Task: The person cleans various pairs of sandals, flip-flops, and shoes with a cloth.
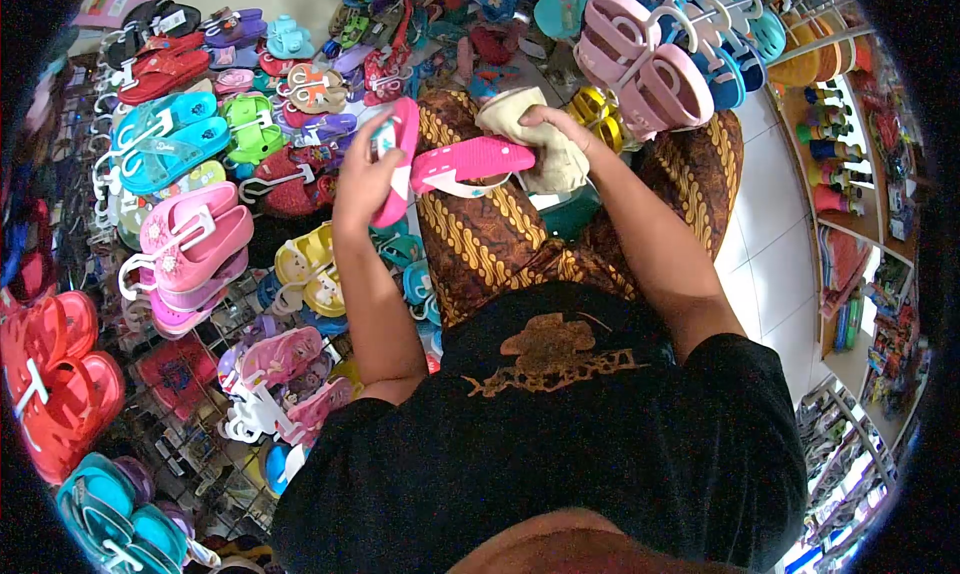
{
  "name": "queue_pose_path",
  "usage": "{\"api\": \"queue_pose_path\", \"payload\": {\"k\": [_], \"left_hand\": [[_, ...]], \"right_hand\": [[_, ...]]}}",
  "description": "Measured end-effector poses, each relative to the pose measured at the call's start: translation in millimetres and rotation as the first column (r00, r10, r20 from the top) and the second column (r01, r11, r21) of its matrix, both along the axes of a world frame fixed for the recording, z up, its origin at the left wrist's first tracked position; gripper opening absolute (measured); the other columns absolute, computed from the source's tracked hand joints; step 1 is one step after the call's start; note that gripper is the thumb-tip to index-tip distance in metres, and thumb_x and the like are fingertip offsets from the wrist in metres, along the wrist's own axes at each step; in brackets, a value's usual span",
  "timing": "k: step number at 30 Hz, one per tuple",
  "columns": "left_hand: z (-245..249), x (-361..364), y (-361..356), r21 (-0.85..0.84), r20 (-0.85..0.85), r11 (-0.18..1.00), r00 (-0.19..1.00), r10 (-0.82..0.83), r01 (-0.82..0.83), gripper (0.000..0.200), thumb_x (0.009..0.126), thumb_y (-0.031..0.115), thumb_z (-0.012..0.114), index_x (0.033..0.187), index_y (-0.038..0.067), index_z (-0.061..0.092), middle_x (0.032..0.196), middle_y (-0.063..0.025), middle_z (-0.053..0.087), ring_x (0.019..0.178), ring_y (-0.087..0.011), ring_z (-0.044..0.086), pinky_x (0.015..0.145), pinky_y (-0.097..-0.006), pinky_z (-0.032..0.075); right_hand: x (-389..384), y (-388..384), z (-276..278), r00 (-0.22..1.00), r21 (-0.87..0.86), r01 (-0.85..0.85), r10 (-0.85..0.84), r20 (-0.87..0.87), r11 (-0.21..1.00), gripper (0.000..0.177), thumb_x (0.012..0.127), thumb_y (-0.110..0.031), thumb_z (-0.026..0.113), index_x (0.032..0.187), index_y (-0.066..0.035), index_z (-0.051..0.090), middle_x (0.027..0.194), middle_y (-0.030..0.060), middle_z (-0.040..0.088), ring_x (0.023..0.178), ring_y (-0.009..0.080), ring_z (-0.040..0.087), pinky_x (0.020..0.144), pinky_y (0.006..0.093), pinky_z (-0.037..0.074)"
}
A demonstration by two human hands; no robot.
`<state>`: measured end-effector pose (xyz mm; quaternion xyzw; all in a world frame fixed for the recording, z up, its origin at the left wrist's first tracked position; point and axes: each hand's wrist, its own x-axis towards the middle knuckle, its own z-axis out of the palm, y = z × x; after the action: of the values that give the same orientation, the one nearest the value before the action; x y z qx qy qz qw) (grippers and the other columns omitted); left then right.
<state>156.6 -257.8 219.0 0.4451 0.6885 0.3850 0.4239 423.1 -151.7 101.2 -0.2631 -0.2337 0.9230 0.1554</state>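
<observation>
Head view, left hand (362, 179): fingers and thumb closed round the middle of one hot-pink sandal (403, 189), held nearly on edge.
Second pink sandal (465, 164): crosswise between the two hands, over the thigh; flat, long and rounded, its textured sole turned up, a pale strap (468, 189) bowing out below. Whether it is fastened to the first, I cannot tell.
Right hand (565, 132): bunched on the cloth, pinching a fold of it; the fingers underneath are hidden.
Cloth (513, 114): cream, soft, crumpled into thick folds, touching the end of the second sandal.
Trousers (480, 249): brown, patterned with yellow scrolling bands.
Wire rack (222, 489): a dark metal grid crowded with footwear. Glossy turquoise sandals (165, 139) sit toward its far edge, pink flower-trimmed sandals (195, 236) midway on white hangers, smooth red sandals (60, 384) at its outer edge.
Pale-pink sandals (645, 64): chunky, broad-strapped, hanging near the right knee.
Floor (765, 204): pale, smooth square tiles.
</observation>
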Motion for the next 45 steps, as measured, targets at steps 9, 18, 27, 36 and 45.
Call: {"api": "queue_pose_path", "payload": {"k": [9, 18, 27, 36, 45], "left_hand": [[15, 22, -14, -0.316, -0.419, 0.902, 0.809, -0.412, 0.295, 0.061, 0.071, 0.032, 0.086, 0.125, 0.015, 0.063, 0.125, -0.0195, 0.054, 0.12, -0.0357, 0.052, 0.104, -0.0412, 0.041], [2, 63, -20, -0.354, -0.679, 0.924, 0.639, -0.361, 0.146, 0.062, 0.068, 0.033, 0.087, 0.123, 0.019, 0.064, 0.133, -0.0232, 0.045, 0.122, -0.043, 0.05, 0.101, -0.0478, 0.045], [-5, 71, -18, -0.395, -0.664, 0.916, 0.669, -0.335, 0.068, 0.061, 0.071, 0.033, 0.085, 0.124, 0.019, 0.059, 0.13, -0.0211, 0.044, 0.109, -0.0486, 0.056, 0.089, -0.0545, 0.05], [-14, 65, -19, -0.339, -0.67, 0.935, 0.672, -0.316, 0.102, 0.063, 0.07, 0.031, 0.085, 0.125, 0.021, 0.056, 0.127, -0.0199, 0.045, 0.104, -0.0482, 0.058, 0.086, -0.0539, 0.051], [-22, 51, -23, -0.307, -0.616, 0.95, 0.748, -0.249, 0.062, 0.085, 0.06, 0.037, 0.09, 0.133, 0.018, 0.052, 0.129, -0.0269, 0.046, 0.114, -0.047, 0.055, 0.097, -0.0487, 0.047]], "right_hand": [[24, -10, 22, 0.895, 0.717, -0.406, 0.089, 0.436, 0.567, 0.052, 0.082, -0.029, 0.067, 0.128, -0.006, 0.06, 0.12, 0.014, 0.061, 0.114, 0.0243, 0.054, 0.101, 0.0333, 0.042], [4, -20, 79, 0.834, 0.911, -0.412, -0.416, 0.364, -0.03, 0.054, 0.083, -0.004, 0.059, 0.136, -0.011, 0.056, 0.141, 0.0113, 0.055, 0.134, 0.0337, 0.046, 0.113, 0.039, 0.037], [8, -67, 51, 0.841, 0.8, -0.539, -0.216, 0.496, -0.263, 0.062, 0.079, -0.006, 0.063, 0.14, -0.008, 0.05, 0.148, 0.011, 0.048, 0.141, 0.0275, 0.04, 0.118, 0.0498, 0.028], [35, -52, 113, 0.934, 0.875, -0.224, -0.16, 0.318, 0.429, 0.038, 0.089, -0.008, 0.057, 0.126, -0.011, 0.063, 0.116, 0.0174, 0.067, 0.104, 0.0332, 0.066, 0.095, 0.0399, 0.05], [-3, -70, 67, 0.75, 0.76, -0.636, -0.342, 0.567, -0.135, 0.068, 0.075, -0.004, 0.065, 0.14, -0.017, 0.052, 0.151, 0.0124, 0.043, 0.143, 0.0372, 0.033, 0.115, 0.0627, 0.023]]}}
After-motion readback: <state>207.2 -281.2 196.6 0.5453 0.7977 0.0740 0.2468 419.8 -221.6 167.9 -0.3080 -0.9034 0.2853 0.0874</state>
